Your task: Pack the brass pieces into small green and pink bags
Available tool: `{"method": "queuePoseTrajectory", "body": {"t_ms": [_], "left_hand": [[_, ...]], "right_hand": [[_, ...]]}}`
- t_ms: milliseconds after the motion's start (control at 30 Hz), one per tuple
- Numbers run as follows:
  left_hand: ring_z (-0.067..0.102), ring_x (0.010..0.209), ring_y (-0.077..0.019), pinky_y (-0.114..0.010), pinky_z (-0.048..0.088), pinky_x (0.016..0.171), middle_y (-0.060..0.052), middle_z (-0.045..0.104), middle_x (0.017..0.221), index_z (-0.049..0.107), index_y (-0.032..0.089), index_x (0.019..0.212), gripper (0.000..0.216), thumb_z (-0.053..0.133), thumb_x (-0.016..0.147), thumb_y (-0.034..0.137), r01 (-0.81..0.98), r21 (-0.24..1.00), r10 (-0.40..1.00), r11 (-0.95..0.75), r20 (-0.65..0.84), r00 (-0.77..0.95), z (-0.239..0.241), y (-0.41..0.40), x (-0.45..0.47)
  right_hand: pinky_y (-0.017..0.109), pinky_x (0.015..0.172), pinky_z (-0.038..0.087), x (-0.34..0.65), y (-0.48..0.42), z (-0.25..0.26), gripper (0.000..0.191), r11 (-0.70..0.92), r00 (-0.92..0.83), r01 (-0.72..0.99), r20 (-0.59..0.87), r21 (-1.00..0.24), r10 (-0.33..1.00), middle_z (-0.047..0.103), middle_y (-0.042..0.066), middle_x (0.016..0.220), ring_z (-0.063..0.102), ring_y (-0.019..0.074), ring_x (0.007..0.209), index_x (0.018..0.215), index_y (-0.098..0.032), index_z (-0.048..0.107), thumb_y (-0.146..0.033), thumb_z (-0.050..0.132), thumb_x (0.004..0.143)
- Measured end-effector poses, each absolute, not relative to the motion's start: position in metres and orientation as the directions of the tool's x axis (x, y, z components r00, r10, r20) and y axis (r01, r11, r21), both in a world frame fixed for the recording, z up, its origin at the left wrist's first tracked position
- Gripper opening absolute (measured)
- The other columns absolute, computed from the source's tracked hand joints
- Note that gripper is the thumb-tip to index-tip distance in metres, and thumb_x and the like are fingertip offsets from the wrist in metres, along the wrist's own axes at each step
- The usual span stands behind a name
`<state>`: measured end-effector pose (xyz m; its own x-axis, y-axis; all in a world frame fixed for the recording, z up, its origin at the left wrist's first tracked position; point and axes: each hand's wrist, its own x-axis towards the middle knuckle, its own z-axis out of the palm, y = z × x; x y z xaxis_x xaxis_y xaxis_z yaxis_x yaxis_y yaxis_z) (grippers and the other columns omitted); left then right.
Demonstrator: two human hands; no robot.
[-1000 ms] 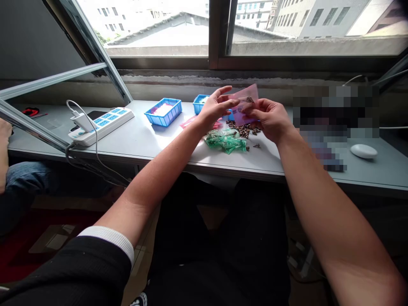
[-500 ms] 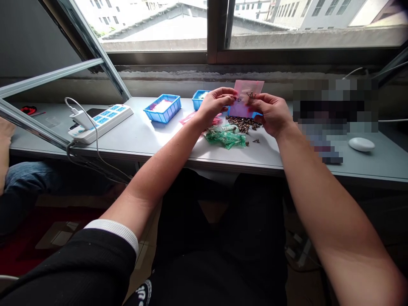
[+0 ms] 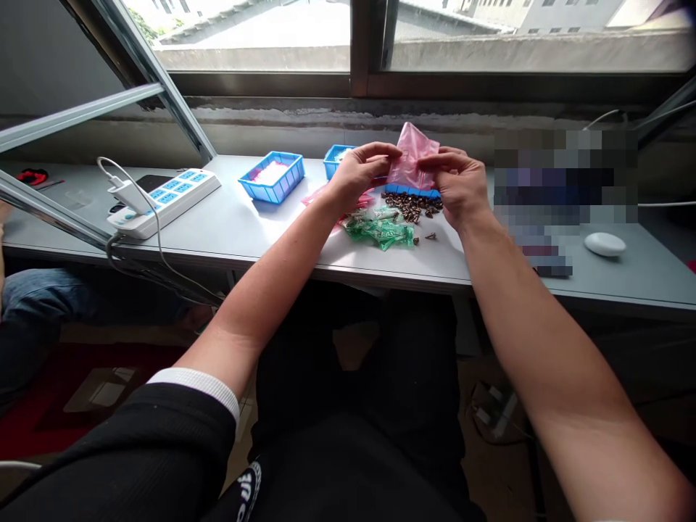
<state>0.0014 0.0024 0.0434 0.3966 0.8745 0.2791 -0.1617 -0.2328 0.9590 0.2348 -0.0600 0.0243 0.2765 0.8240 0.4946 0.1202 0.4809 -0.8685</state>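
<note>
A pink plastic bag (image 3: 413, 148) is held up above the desk between both hands. My left hand (image 3: 363, 170) pinches its left side. The fingers of my right hand (image 3: 461, 181) are closed on its right side; whether screws are still in those fingers is hidden. Below the bag lies a pile of bronze-coloured screws (image 3: 412, 206), with a blue bin (image 3: 418, 191) partly hidden behind it. Green plastic packets (image 3: 383, 232) rest in front of the pile, and more pink bags (image 3: 315, 196) lie partly under my left wrist. One loose screw (image 3: 431, 236) is nearer the desk's front.
Two more blue bins, a larger one (image 3: 296, 174) and a smaller one (image 3: 329, 170), stand left of my hands. A power strip (image 3: 179, 199) with a plugged-in charger is farther left. At the right sits a white mouse (image 3: 605, 244). Another person's leg (image 3: 46, 297) shows at far left.
The screws seen in my right fingertips are no longer visible. The bag, flat before, is now crumpled and puffed, with my right fingers on its side. The camera view has shifted slightly.
</note>
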Motion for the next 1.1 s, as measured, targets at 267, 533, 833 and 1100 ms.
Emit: {"method": "queuePoseTrajectory", "body": {"t_ms": [267, 533, 833, 1100], "left_hand": [[0.092, 0.14, -0.0362, -0.056, 0.072, 0.134, -0.012, 0.098, 0.131, 0.095, 0.02, 0.12, 0.023, 0.097, 0.1, 0.031, -0.171, 0.936, 0.845, -0.309, 0.352, 0.402, 0.037, 0.008, -0.005], [0.093, 0.141, -0.0325, -0.052, 0.072, 0.133, -0.012, 0.099, 0.136, 0.087, 0.023, 0.13, 0.041, 0.104, 0.094, 0.018, -0.212, 0.932, 0.865, -0.293, 0.353, 0.357, 0.041, 0.001, -0.006], [0.093, 0.138, -0.0315, -0.047, 0.073, 0.127, -0.012, 0.098, 0.137, 0.087, 0.019, 0.124, 0.021, 0.097, 0.106, 0.022, -0.188, 0.94, 0.874, -0.285, 0.336, 0.351, 0.045, 0.001, -0.006], [0.09, 0.145, -0.0348, -0.052, 0.07, 0.132, -0.015, 0.094, 0.15, 0.09, 0.019, 0.119, 0.017, 0.095, 0.104, 0.026, -0.082, 0.904, 0.842, -0.419, 0.421, 0.337, 0.043, 0.007, -0.011]], "right_hand": [[0.05, 0.1, 0.078, 0.224, -0.071, 0.031, 0.028, 0.363, 0.299, 0.051, 0.36, -0.931, 0.883, 0.091, 0.001, 0.122, 0.086, 0.0276, 0.115, 0.105, -0.038, 0.083, -0.058, 0.103, 0.101], [0.055, 0.109, 0.08, 0.218, -0.074, 0.034, 0.064, 0.31, 0.251, 0.011, 0.303, -0.951, 0.92, 0.092, 0.004, 0.116, 0.09, 0.0341, 0.121, 0.105, -0.034, 0.077, -0.057, 0.127, 0.072], [0.059, 0.111, 0.081, 0.218, -0.07, 0.035, 0.049, 0.436, 0.233, 0.124, 0.453, -0.891, 0.86, 0.095, 0.004, 0.121, 0.091, 0.0351, 0.12, 0.107, -0.038, 0.086, -0.064, 0.119, 0.083], [0.058, 0.107, 0.079, 0.241, -0.038, 0.01, 0.035, 0.511, 0.204, 0.249, 0.56, -0.823, 0.803, 0.092, 0.008, 0.121, 0.091, 0.0348, 0.115, 0.108, -0.032, 0.092, -0.055, 0.114, 0.096]]}}
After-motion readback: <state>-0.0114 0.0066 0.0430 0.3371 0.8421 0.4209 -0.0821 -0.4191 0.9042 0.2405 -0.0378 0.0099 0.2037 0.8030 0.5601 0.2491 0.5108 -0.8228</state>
